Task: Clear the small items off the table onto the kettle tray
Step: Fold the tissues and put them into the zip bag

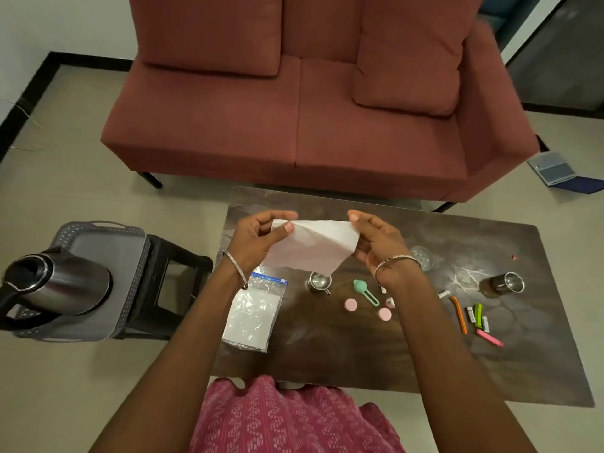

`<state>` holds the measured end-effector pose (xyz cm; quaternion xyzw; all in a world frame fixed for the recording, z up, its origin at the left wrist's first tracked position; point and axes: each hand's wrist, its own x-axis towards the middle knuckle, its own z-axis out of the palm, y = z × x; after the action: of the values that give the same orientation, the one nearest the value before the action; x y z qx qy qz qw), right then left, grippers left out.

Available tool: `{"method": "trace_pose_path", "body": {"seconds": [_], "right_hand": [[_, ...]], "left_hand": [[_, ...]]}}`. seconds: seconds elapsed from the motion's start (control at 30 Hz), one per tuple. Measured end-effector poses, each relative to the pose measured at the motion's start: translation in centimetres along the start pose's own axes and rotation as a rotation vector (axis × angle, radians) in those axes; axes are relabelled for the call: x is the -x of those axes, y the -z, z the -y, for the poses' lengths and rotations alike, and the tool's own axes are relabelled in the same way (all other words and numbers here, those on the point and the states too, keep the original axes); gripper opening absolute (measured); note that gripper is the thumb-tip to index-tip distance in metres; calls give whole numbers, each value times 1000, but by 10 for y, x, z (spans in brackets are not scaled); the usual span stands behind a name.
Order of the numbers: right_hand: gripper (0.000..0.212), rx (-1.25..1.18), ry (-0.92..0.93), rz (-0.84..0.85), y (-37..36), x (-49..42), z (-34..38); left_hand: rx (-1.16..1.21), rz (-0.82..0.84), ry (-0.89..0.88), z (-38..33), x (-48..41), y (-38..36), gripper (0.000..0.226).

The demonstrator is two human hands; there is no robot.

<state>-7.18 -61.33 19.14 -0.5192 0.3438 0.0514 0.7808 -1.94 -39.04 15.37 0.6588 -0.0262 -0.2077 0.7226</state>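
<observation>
A thin white sheet (313,246), whether tissue or a flimsy bag could not be told, was held stretched above the counter (425,361), one upper corner pinched by the left hand (258,238) and the other by the right hand (376,243), the two hands kept apart with the sheet taut between them. The tray (104,245), with a steel kettle (65,282) stood on it, was seen on a black stool (173,263) just beside the counter's left end; no small item could be seen on its bare part. Spread across the counter were a zip bag (255,312) of white contents, a small steel cup (317,282), a green scoop (362,287), two pink caps (351,304), a small glass piece (422,256), a steel tumbler (505,284) and a cluster of coloured clips (477,317). The clearing was judged to be at an early stage, with the sheet the item in hand. The next move was thought to call for the sheet to be folded or gathered into one hand and carried leftward over the counter's edge to the tray, clear of the kettle. A red sofa (294,125) stood behind.
</observation>
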Motion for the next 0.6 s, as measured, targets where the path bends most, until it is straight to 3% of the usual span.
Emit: {"method": "trace_pose_path", "body": {"seconds": [0.17, 0.23, 0.43, 0.6], "right_hand": [[58, 109, 21, 178, 23, 4, -2], [64, 200, 96, 208, 31, 4, 0], [28, 304, 386, 176, 55, -4, 23], [25, 451, 470, 96, 76, -19, 41]], "left_hand": [[-20, -91, -35, -10, 3, -23, 16], [5, -107, -56, -15, 3, -36, 17], [-173, -179, -119, -26, 1, -74, 18], [-385, -226, -147, -27, 0, -92, 19]]}}
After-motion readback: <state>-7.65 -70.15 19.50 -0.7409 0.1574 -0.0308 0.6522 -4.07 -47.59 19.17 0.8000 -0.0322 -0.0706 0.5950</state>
